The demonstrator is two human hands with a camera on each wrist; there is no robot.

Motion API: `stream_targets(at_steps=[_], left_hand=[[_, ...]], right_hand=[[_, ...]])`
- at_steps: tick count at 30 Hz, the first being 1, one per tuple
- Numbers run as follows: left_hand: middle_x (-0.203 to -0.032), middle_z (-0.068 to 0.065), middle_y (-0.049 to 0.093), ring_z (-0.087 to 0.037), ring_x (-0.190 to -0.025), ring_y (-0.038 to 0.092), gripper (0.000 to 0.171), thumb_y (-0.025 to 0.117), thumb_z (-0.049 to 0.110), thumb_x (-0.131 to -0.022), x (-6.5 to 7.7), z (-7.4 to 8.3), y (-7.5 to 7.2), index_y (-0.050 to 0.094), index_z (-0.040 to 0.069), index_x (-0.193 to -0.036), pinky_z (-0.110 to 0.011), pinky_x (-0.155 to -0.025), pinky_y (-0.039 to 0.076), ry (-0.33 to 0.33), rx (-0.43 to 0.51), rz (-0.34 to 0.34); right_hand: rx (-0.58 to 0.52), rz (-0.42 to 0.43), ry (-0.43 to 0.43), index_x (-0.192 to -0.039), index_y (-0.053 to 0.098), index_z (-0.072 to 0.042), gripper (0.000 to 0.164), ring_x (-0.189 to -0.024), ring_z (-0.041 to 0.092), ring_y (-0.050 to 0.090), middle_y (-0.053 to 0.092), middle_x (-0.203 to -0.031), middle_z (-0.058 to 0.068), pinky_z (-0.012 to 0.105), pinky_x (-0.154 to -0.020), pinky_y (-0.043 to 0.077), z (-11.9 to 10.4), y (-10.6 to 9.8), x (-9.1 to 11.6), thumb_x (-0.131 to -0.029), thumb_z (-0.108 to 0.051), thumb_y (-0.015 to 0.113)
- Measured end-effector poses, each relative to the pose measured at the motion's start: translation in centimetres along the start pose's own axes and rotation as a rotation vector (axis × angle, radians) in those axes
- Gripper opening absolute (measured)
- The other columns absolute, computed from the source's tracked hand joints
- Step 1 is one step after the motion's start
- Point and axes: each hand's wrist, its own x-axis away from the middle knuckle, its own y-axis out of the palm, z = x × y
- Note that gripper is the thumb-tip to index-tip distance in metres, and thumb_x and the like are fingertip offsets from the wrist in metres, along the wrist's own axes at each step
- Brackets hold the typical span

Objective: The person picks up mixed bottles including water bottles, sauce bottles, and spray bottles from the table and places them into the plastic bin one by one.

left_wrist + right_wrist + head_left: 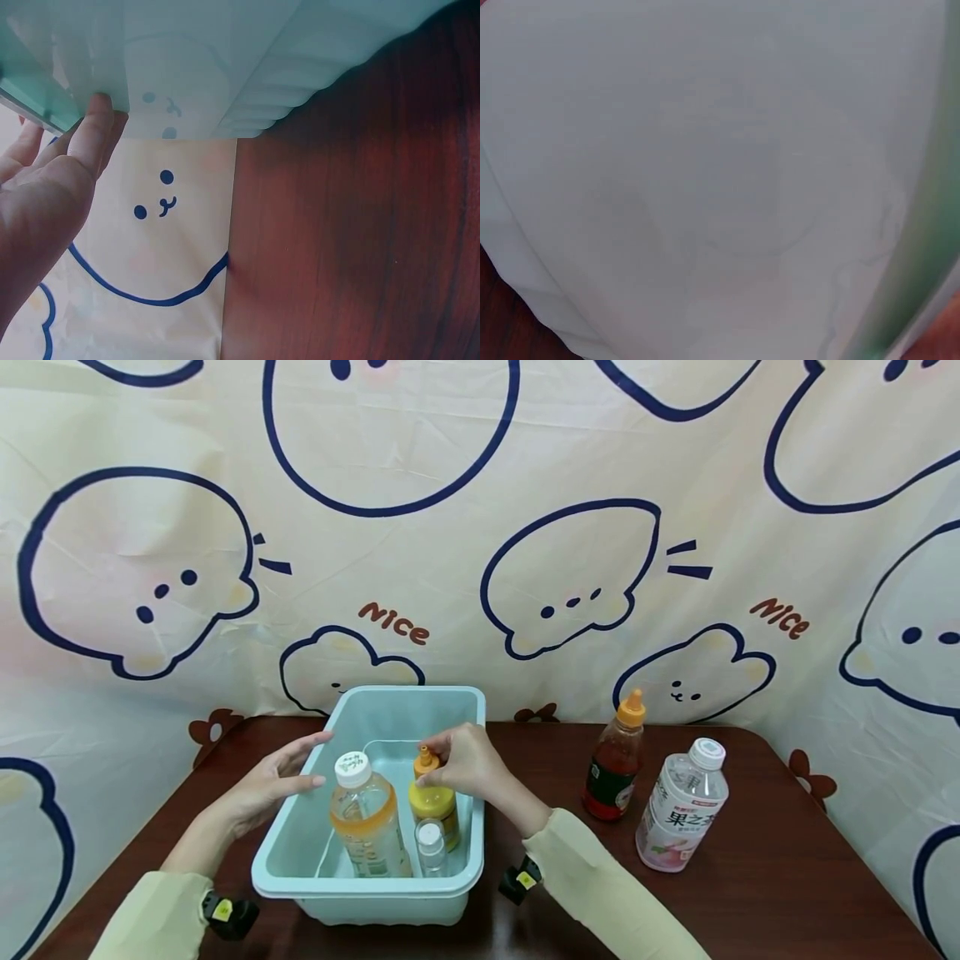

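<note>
A light blue plastic bin (pixel 375 885) stands on the table. Inside it, my right hand (pixel 468 762) pinches the top of a yellow squeeze bottle (pixel 435 800) with an orange nozzle. Beside that bottle are a large clear bottle (pixel 367 827) with a white cap and orange band, and a small clear bottle (pixel 431 847). At the bin's left rim, my left hand (pixel 266 785) holds the side, thumb over the edge. The left wrist view shows its fingers (pixel 97 135) against the outer wall. Mostly the bin's wall (pixel 705 180) fills the right wrist view, hiding the right hand's grip.
Right of the bin, a dark red squeeze bottle (pixel 611 772) with an orange cap stands beside a clear drink bottle (pixel 682 806) with a white cap. The dark wooden table (pixel 787 860) ends at a printed cloth backdrop (pixel 450 568).
</note>
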Motion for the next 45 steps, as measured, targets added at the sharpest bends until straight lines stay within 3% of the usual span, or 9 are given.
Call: stream_targets(at_steps=[7,21,32,45], left_hand=[[-0.149,-0.021,0.012,-0.049,-0.125,0.028,0.074,0.062,0.019,-0.084,0.1,-0.1,-0.1,0.02,0.009,-0.144,-0.057,-0.084,0.045,-0.007,-0.004,0.002],[-0.149,-0.021,0.012,-0.048,-0.124,0.031,0.074,0.062,0.019,-0.084,0.0,-0.1,0.0,0.02,0.009,-0.144,-0.055,-0.083,0.046,-0.005,0.004,-0.005],[-0.149,-0.021,0.013,-0.047,-0.123,0.032,0.075,0.063,0.019,-0.084,0.0,0.0,-0.1,0.02,0.01,-0.144,-0.055,-0.084,0.046,-0.005,0.007,-0.006],[-0.149,-0.021,0.013,-0.048,-0.124,0.03,0.075,0.063,0.02,-0.084,0.1,0.1,0.0,0.021,0.01,-0.144,-0.055,-0.084,0.045,-0.015,0.009,-0.002]], right_hand=[[-0.028,-0.027,0.058,-0.104,0.068,-0.003,0.04,-0.085,0.014,0.065,0.069,-0.099,0.008,0.02,-0.071,0.052,-0.2,-0.3,0.0,-0.066,-0.01,0.08],[-0.15,0.004,0.161,-0.104,0.068,-0.003,0.041,-0.09,0.017,0.064,0.068,-0.1,0.006,0.027,-0.077,0.053,-0.3,-0.4,-0.1,-0.066,-0.012,0.081],[-0.261,0.018,0.166,-0.11,0.064,-0.003,0.046,-0.098,0.019,0.063,0.066,-0.107,0.008,0.029,-0.083,0.051,-0.3,-1.0,0.2,-0.068,-0.016,0.08],[-0.318,0.028,0.182,-0.115,0.062,-0.006,0.05,-0.106,0.023,0.059,0.063,-0.113,0.01,0.03,-0.086,0.049,-0.8,-2.4,0.7,-0.069,-0.017,0.079]])
